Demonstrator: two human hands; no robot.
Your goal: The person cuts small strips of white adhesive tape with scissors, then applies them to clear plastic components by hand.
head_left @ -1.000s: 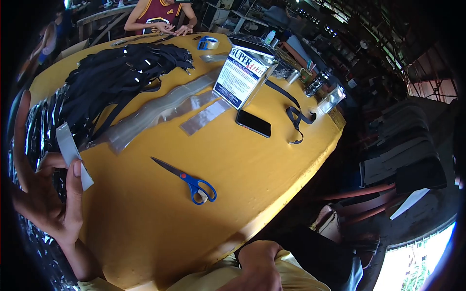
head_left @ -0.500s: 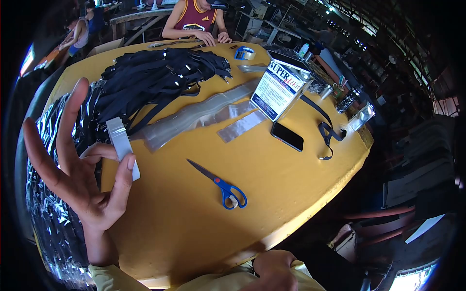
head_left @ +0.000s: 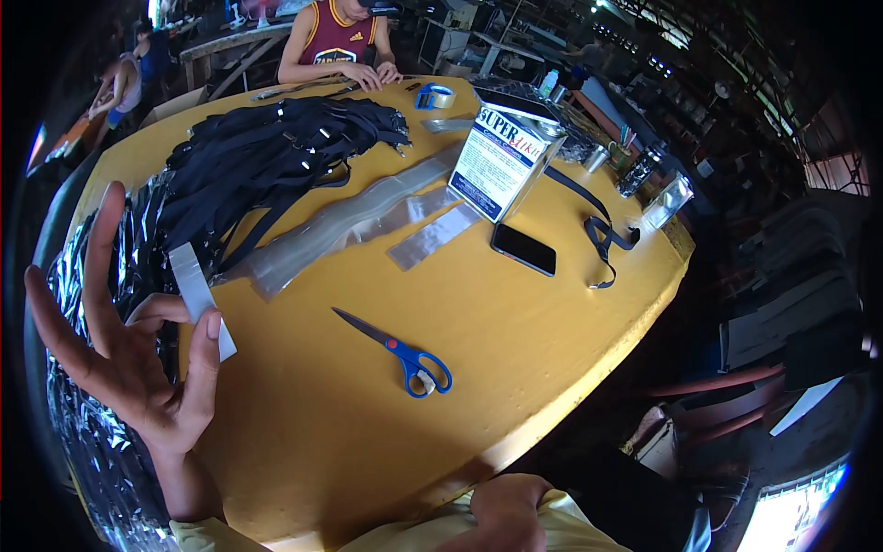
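Observation:
My left hand (head_left: 152,359) is raised at the left over the yellow table (head_left: 303,442). Its thumb and index finger pinch a short whitish strip (head_left: 195,293), while the other fingers stretch upward. At the bottom edge my right hand (head_left: 501,529) rests low by my body, its fingers hidden from view. Blue-handled scissors (head_left: 405,357) lie mid-table, blades pointing up and left. Beyond them are clear plastic strips (head_left: 359,216) and a pile of black straps (head_left: 267,152).
A labelled metal can (head_left: 504,161) stands near a phone (head_left: 523,249), a tape dispenser (head_left: 434,96) and a loose black strap (head_left: 600,237). Shiny dark plastic bundles (head_left: 92,414) line the left edge. Another person (head_left: 340,46) works at the far side.
The view has shifted, so the table items appear further left. My left hand keeps its pinch on the strip, and my right hand stays low.

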